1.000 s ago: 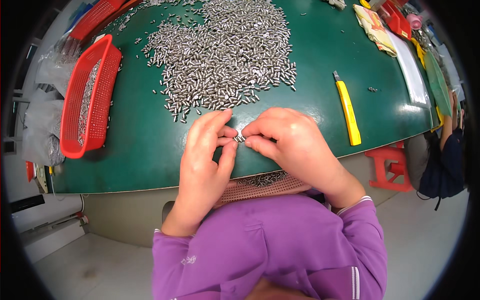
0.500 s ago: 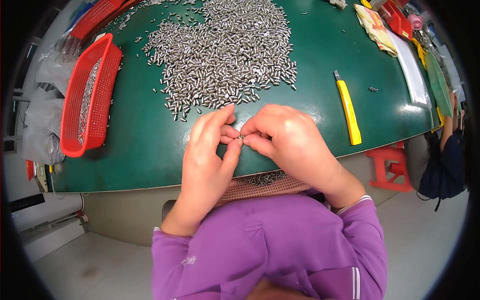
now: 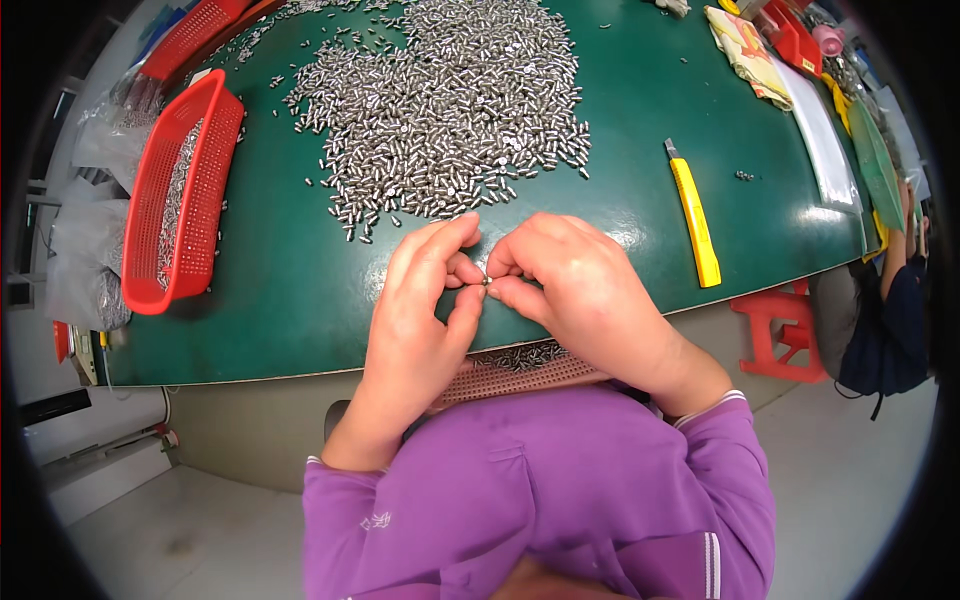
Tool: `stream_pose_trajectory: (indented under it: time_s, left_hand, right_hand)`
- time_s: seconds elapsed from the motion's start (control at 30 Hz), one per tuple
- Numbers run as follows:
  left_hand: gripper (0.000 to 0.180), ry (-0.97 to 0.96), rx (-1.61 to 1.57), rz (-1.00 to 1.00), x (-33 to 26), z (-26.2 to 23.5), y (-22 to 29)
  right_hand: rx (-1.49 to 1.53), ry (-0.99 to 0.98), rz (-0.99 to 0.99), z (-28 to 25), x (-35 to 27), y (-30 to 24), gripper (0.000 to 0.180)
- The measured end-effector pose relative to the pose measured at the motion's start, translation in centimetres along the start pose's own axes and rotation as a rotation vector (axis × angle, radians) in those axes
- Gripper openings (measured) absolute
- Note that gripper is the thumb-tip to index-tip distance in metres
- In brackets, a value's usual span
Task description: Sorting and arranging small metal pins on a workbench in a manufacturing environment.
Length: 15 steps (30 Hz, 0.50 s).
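Note:
A small metal part (image 3: 487, 281) is pinched between fingertips above the near edge of the green table. My right hand (image 3: 585, 275) grips it with thumb and forefinger, the other fingers curled under. From the other side my left hand (image 3: 412, 300) meets it, thumb and a bent finger closed at the part, with the forefinger raised above. The fingertips hide most of the part. Beyond both hands spreads a large heap of small, shiny, bullet-shaped metal pieces (image 3: 450, 110). Below my wrists, a pinkish perforated basket (image 3: 500, 383) holds more metal pieces at the table's edge.
A red perforated basket (image 3: 215, 170) with metal pieces stands at left, beside clear plastic bags (image 3: 85, 235). At right lies a yellow utility knife (image 3: 695, 220), blade pointing away. Farther right are a cloth (image 3: 748, 55), a red stool (image 3: 780, 335) and another person's arm (image 3: 897, 235).
Both hands have shifted very slightly toward me, still meeting at the small metal part. Nothing else on the table has visibly moved.

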<state>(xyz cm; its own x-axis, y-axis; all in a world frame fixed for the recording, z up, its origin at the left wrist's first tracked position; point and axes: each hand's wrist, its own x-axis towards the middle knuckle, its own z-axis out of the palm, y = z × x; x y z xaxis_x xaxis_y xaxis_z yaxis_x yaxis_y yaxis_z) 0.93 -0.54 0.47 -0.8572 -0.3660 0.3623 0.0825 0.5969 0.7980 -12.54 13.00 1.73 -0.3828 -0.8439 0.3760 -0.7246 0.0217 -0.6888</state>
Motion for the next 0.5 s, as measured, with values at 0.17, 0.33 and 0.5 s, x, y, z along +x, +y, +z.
stream_pose_trajectory:
  time_s: [0.17,0.33,0.5]
  left_hand:
    - [0.064,-0.010,0.032,0.005,0.10,0.09,0.36]
    - [0.066,-0.017,0.012,-0.006,0.20,0.14,0.19]
    - [0.065,-0.015,-0.007,-0.011,0.23,0.17,0.06]
  right_hand:
    - [0.020,-0.013,-0.005,0.00,-0.03,-0.07,0.020]
    - [-0.009,0.005,-0.061,0.40,-0.48,0.15,0.014]
    - [-0.016,0.012,-0.081,0.27,-0.51,0.11,0.014]
